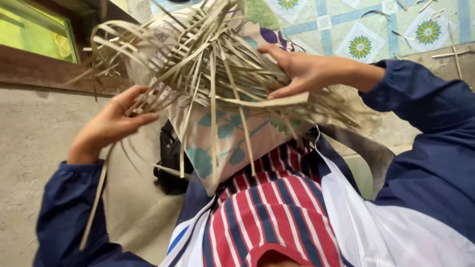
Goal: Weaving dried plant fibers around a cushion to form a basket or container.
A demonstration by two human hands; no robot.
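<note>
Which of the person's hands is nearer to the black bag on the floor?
Left. The left hand grips strips at the bundle's left edge, just up and left of the black bag. The right hand presses on the strips farther off, up and to the right.

Left hand (111, 123) at frame left gripping pale dry strips (213, 64), right hand (302, 71) at upper centre pressing flat on the tangled bundle, floral pillow (227, 143) beneath, striped shirt (267, 217) below, patterned mat (361, 29) upper right
</note>
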